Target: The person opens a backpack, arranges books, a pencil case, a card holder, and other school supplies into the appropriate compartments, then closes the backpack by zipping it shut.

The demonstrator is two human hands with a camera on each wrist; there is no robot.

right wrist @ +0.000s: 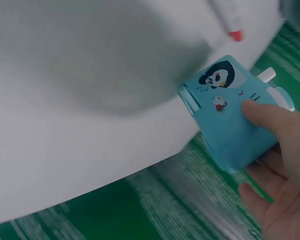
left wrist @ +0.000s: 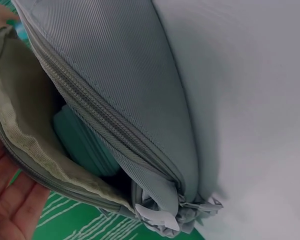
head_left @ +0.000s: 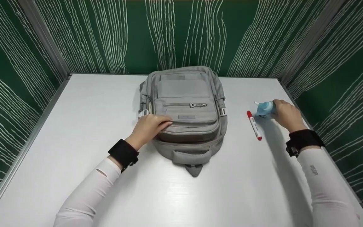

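Observation:
A grey backpack (head_left: 184, 90) lies on the white table with its handle end toward me. My left hand (head_left: 149, 126) grips the edge of its front pocket, fingers outside. In the left wrist view the pocket (left wrist: 20, 80) gapes, and a teal block-shaped thing (left wrist: 82, 142) sits inside, partly hidden. On the right, my right hand (head_left: 288, 115) holds a light-blue pencil sharpener (right wrist: 225, 120) with a cartoon panda and a small white knob, thumb on one face and fingers behind. The sharpener is up off the table. Beside it lies a red-and-white marker (head_left: 254, 125).
The white table (head_left: 74, 126) is bounded by green walls (head_left: 137, 37) with white streaks at the back and both sides. Grey metal posts (head_left: 46, 37) stand at the back corners. A grey zip pull (head_left: 198, 105) lies on the backpack's front.

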